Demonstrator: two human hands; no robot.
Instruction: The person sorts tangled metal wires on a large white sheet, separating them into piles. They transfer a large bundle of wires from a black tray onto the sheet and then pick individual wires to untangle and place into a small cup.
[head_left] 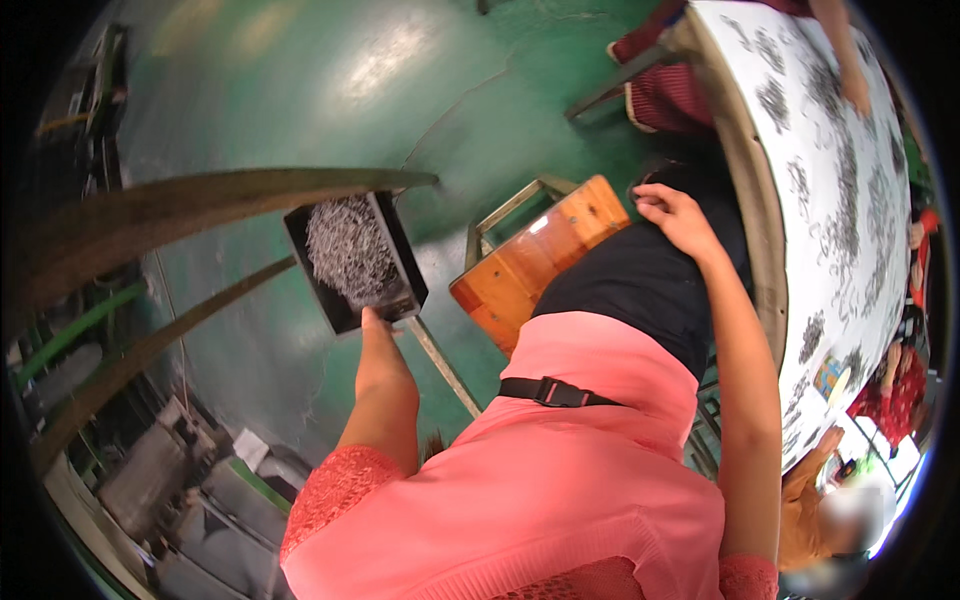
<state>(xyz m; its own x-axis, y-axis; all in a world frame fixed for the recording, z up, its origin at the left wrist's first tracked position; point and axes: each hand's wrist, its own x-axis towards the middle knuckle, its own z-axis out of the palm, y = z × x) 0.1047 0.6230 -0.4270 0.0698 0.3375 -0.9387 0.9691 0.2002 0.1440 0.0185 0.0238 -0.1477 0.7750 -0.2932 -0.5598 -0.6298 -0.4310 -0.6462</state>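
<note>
A black, straight-sided box (pixel 397 245), heaped with thin, glinting grey pieces (pixel 346 245), was seen at left, its long axis tilted slightly, the near end pointed toward the person. That end was met by the left hand (pixel 374 322); whether it was gripped could not be told, the fingers being mostly hidden. A flat, varnished wooden stool (pixel 530 265) was placed mid-view. The right hand (pixel 678 215) was held empty, loosely curled, over dark cloth (pixel 625 285). The white-covered desk (pixel 737 110) was strewn with dark bits (pixel 842 190).

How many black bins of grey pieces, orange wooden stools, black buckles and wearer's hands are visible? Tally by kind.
Black bin of grey pieces: 1
Orange wooden stool: 1
Black buckle: 1
Wearer's left hand, right hand: 2
Total: 5
</note>
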